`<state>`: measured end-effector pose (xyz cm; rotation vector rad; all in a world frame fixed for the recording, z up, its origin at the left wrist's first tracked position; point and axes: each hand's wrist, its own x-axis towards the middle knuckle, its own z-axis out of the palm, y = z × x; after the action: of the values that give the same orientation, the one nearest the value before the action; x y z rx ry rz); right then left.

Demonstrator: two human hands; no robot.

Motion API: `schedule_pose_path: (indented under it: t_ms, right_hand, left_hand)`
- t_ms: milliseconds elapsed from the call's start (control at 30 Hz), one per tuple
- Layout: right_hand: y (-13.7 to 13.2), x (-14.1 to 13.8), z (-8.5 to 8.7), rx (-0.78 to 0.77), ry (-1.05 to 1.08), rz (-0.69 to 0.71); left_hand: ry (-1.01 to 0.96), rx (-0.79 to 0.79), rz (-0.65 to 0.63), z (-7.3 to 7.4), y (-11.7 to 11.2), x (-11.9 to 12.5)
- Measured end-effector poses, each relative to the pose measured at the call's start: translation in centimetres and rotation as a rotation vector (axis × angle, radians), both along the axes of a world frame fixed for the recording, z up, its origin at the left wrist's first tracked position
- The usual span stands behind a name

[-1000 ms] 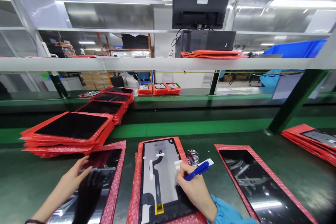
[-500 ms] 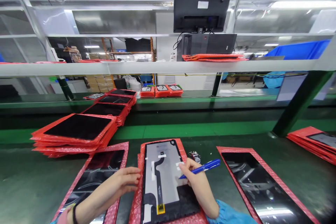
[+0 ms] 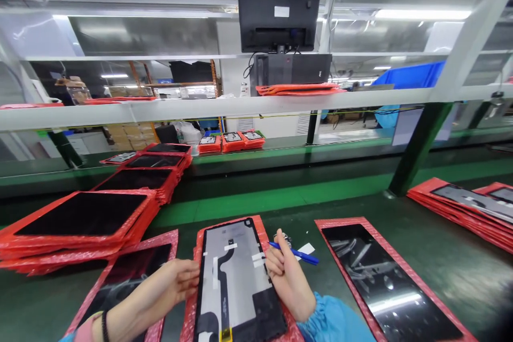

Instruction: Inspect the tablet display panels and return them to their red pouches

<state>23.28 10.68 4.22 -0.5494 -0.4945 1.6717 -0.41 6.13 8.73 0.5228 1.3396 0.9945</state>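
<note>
A tablet screen panel [image 3: 240,278] lies back side up in front of me, on a red bubble-wrap sleeve [image 3: 262,232]. Its back is grey, with a black ribbon cable, white tape strips and a yellow piece low down. My left hand [image 3: 182,280] rests along the panel's left edge, fingers fairly straight, fingertips at the border. At the right edge, my right hand [image 3: 282,272] has its thumb raised and fingers curled round a blue pen [image 3: 304,256]. A white slip [image 3: 306,249] shows beside the pen; whether it is held, I cannot tell.
Black-faced screens on red sleeves lie left [image 3: 132,272] and right [image 3: 385,278]. A tall stack of sleeved screens [image 3: 80,216] stands at left, another stack [image 3: 460,206] at far right. A small metal object [image 3: 287,238] sits behind my right hand. A shelf [image 3: 192,109] carries a monitor [image 3: 280,16].
My right hand has lifted from the panel's surface to its right edge, turning the pen away. The white slip has come into sight. The whole view has shifted rightward.
</note>
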Motion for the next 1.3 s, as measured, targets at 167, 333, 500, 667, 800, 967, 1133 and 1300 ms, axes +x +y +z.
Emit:
schedule_pose_path:
  t_ms: [167, 333, 500, 667, 800, 967, 1133, 1300]
  right_hand:
    - [-0.4, -0.3, -0.3, 0.035, -0.048, 0.080]
    - [-0.8, 1.0, 0.7, 0.172, -0.194, 0.198]
    - [-0.5, 5.3, 4.4, 0.348, -0.321, 0.246]
    - [0.9, 7.6, 7.4, 0.446, -0.594, -0.058]
    - [1.8, 6.2, 7.7, 0.409, -0.722, -0.081]
    - [1.3, 3.5, 8.0, 0.335, -0.494, 0.143]
    - [0.6, 2.3, 8.9, 0.293, -0.396, 0.108]
    - [0.5, 2.3, 7.7, 0.277, -0.520, -0.021]
  left_hand:
    - [-0.048, 0.110, -0.173, 1.2, 1.5, 1.9]
    - [-0.035, 0.225, -0.164, 1.5, 2.2, 5.1]
    - [-0.018, 0.400, -0.037, 2.5, 1.3, 5.5]
    - [0.028, 0.580, 0.015, 4.9, 1.2, 5.0]
    - [0.097, 0.726, 0.034, 5.8, 1.7, 4.8]
    - [0.171, 0.768, 0.100, 5.7, 2.4, 4.1]
    - [0.117, 0.774, 0.170, 5.2, 3.1, 3.3]
    - [0.118, 0.783, 0.269, 5.2, 2.7, 3.7]
